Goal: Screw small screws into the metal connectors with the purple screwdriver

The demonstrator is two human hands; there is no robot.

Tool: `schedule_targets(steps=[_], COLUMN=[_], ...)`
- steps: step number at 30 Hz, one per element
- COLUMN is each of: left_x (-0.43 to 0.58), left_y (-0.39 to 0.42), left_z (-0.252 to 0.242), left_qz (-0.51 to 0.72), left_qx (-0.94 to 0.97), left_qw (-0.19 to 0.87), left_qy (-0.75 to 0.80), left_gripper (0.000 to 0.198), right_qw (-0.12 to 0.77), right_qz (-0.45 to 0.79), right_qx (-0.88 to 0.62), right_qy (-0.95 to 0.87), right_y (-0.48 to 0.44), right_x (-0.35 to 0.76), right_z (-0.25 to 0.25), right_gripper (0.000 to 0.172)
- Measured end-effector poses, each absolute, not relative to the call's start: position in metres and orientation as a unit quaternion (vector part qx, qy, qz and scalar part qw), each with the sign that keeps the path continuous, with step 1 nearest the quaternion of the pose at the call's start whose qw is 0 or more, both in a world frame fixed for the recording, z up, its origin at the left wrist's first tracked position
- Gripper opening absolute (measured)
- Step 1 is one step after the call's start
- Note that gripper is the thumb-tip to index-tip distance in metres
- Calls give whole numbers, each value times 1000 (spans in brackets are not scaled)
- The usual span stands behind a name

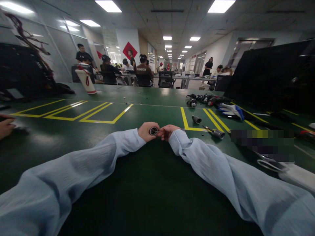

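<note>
My left hand (145, 130) is closed around a short round metal connector shell (153, 131), its open end facing me. From the right, my right hand (168, 131) pinches a thin, light-coloured rod (161, 131) whose tip reaches the shell's opening. Whether the tip is inside the opening is too small to tell. To the right of my hands, a grey metal connector piece (197, 120) lies within yellow tape lines. Nearer me rests a larger cylindrical connector (218, 133) with a thin shaft beside it.
Dark cables with connectors (193, 102) lie farther back on the green table (147, 95). Blue-and-white gloves (231, 111) are beside them. A tall paper cup (86, 80) stands at the back left. Another person's hand (6, 126) shows at the left edge.
</note>
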State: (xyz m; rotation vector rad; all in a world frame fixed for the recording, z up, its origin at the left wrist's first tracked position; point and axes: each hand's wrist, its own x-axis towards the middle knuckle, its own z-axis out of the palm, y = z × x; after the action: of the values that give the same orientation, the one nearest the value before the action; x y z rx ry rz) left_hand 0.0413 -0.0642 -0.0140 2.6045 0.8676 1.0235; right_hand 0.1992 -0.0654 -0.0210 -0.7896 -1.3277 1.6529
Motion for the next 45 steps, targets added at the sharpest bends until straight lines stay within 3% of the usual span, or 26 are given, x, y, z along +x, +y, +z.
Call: schedule_targets(steps=[3, 7, 10, 18, 22, 28, 32, 37, 45], left_x=[42, 42, 41, 40, 41, 43, 43, 42, 45], left_y=[-65, -67, -69, -68, -67, -64, -64, -66, -73], left_z=[-13, -12, -11, -11, -12, -14, -14, -12, -9], left_qz=[349, 344, 331, 340, 356, 364, 362, 356, 336], left_qx=[880, 877, 885, 891, 886, 877, 875, 878, 887], left_qw=[115, 86, 54, 72, 106, 154, 158, 147, 111], left_qy=[302, 323, 323, 292, 278, 272, 280, 284, 297], left_gripper=[14, 10, 6, 9, 9, 19, 19, 18, 19], right_qw=[386, 496, 514, 382, 370, 406, 477, 546, 504], right_qz=[722, 629, 589, 744, 756, 731, 680, 548, 232], right_qx=[-322, -280, -292, -294, -307, -258, -220, -292, -379], right_qy=[-475, -530, -551, -462, -444, -484, -511, -563, -740], right_y=[-74, -91, -97, -68, -68, -76, -88, -103, -110], right_x=[200, 201, 200, 202, 199, 197, 199, 200, 197], right_z=[-16, -18, -22, -24, -17, -20, -22, -15, -10], right_gripper=[13, 7, 7, 8, 13, 9, 8, 10, 13])
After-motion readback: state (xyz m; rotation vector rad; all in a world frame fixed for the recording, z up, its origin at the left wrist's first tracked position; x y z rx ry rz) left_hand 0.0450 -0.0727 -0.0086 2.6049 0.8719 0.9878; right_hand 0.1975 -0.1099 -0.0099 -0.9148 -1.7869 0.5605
